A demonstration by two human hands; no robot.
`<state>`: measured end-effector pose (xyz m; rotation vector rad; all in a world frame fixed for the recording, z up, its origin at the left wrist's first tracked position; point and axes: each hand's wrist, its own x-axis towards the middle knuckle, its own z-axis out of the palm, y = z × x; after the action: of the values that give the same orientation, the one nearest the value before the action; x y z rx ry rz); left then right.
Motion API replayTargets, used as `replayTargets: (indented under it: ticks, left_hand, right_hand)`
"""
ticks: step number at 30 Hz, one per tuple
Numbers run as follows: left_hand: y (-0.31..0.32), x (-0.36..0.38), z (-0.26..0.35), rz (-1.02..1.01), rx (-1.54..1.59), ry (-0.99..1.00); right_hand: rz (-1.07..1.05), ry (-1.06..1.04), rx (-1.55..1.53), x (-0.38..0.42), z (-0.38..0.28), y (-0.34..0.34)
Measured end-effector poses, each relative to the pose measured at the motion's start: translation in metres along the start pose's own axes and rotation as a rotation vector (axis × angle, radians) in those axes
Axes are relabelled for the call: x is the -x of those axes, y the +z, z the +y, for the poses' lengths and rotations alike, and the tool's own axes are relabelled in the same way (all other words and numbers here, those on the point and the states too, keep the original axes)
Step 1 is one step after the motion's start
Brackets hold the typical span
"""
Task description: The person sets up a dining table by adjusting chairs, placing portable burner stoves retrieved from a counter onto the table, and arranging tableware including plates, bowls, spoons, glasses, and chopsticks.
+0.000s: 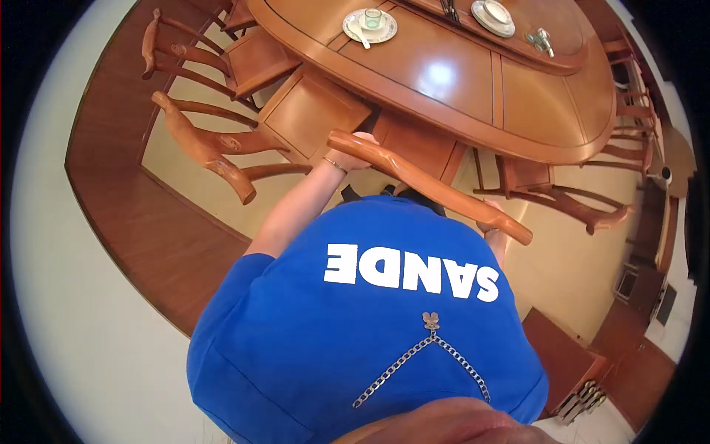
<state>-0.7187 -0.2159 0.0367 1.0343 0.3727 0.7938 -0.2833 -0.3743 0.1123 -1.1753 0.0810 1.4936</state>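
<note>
Right in front of my body stands a wooden chair (429, 184), its curved top rail running from upper left to lower right. My left hand (353, 153), with a thin bracelet at the wrist, grips the rail near its left end. Near the rail's right end my right hand (489, 214) has hold of it too, partly hidden behind the wood. The chair's seat (418, 144) lies beyond the rail, reaching toward the edge of a large round wooden table (458, 92). Much of the chair's lower part is hidden by the rail and my body.
More wooden chairs stand to the left (214, 144) and right (569, 194) of mine. On the table are a plate with a cup and spoon (370, 28), and a raised turntable (518, 46) bearing stacked plates (493, 16). A dark red cabinet (558, 355) is at lower right.
</note>
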Motion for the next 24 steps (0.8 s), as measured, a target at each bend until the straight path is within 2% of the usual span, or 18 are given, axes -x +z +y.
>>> replayTargets:
  ticks: [2, 3, 4, 5, 8, 9, 12, 14, 15, 17, 18, 20, 24]
  left_hand:
    - [0.004, -0.007, 0.001, -0.053, -0.387, 0.167]
    - [0.010, -0.007, 0.002, 0.051, -0.245, 0.025]
    - [0.015, -0.009, 0.006, 0.068, 0.211, -0.171]
    - [0.020, -0.012, 0.010, 0.178, 0.669, -0.352]
    - [0.007, -0.009, -0.005, 0.213, 0.810, -0.423]
    - [0.021, -0.018, 0.009, 0.464, 0.689, -0.577]
    - [0.033, -0.013, 0.023, 0.534, 0.732, -0.581]
    - [0.016, 0.004, -0.038, 0.585, 0.538, -0.421]
    - [0.018, 0.009, -0.052, 0.593, 0.012, -0.088]
    - [0.043, 0.019, -0.011, 0.643, 0.482, -0.316]
    - [0.055, 0.025, 0.008, 0.709, 0.710, -0.425]
    - [0.052, 0.046, 0.013, 0.690, 0.538, -0.703]
    - [0.049, 0.126, 0.023, 0.774, 0.309, -0.763]
  right_hand:
    - [-0.065, -0.026, 0.086, -0.025, 0.006, -0.045]
    - [-0.108, 0.030, 0.058, -0.030, 0.004, -0.048]
    - [-0.142, 0.102, 0.023, -0.035, 0.001, -0.049]
    - [-0.182, 0.175, -0.011, -0.038, -0.002, -0.048]
    - [-0.297, 0.384, -0.083, -0.037, -0.010, -0.040]
    - [-0.342, 0.444, -0.095, -0.041, -0.012, -0.044]
    - [-0.449, 0.631, -0.132, -0.056, -0.017, -0.044]
    - [-0.407, 0.837, -0.291, -0.068, -0.017, -0.050]
    - [-0.333, 0.968, -0.412, -0.071, -0.017, -0.050]
    - [-0.364, 0.827, -0.383, -0.065, -0.010, -0.047]
    - [-0.291, 0.750, -0.364, -0.063, -0.003, -0.048]
    - [-0.078, 0.541, -0.351, -0.059, 0.014, -0.042]
    - [0.372, 0.125, -0.395, -0.045, 0.079, -0.025]
